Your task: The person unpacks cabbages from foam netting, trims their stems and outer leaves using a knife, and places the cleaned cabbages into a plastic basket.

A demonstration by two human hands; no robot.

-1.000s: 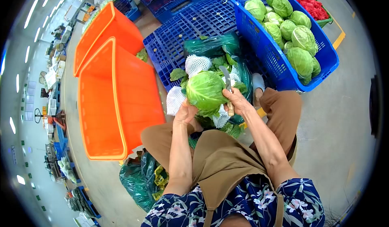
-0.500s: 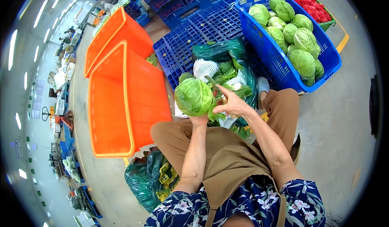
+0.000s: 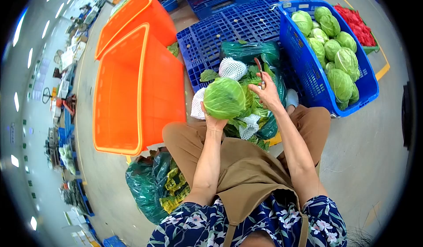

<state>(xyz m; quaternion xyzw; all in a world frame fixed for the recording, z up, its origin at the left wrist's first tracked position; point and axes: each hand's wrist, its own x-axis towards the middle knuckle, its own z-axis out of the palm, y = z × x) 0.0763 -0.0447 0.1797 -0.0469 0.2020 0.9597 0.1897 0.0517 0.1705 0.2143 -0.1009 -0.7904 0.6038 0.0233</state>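
Observation:
A round green cabbage (image 3: pixel 224 98) rests in my left hand (image 3: pixel 213 121), whose fingers and thumb cup it from below and the near side. My right hand (image 3: pixel 270 95), to the right of the cabbage and apart from it, is closed around a small knife (image 3: pixel 258 66); its narrow reddish-brown blade points up and away from me. Below and between the hands lie loose green leaves (image 3: pixel 249 100) and white foam net sleeves (image 3: pixel 232 69). Green plastic bagging (image 3: pixel 249 51) spreads behind them.
At the right stands a blue crate (image 3: pixel 304 75) of several cabbages, beside a green crate of red netting (image 3: pixel 356 24). Two orange bins (image 3: pixel 164 92) stand at the left. A blue pallet (image 3: pixel 207 39) lies ahead. A green plastic bag (image 3: pixel 145 187) sits by my left leg.
The right hand and knife have drawn away from the cabbage to the right, blade now pointing up. The cabbage has turned in my left hand and looks smoother. The camera view has shifted.

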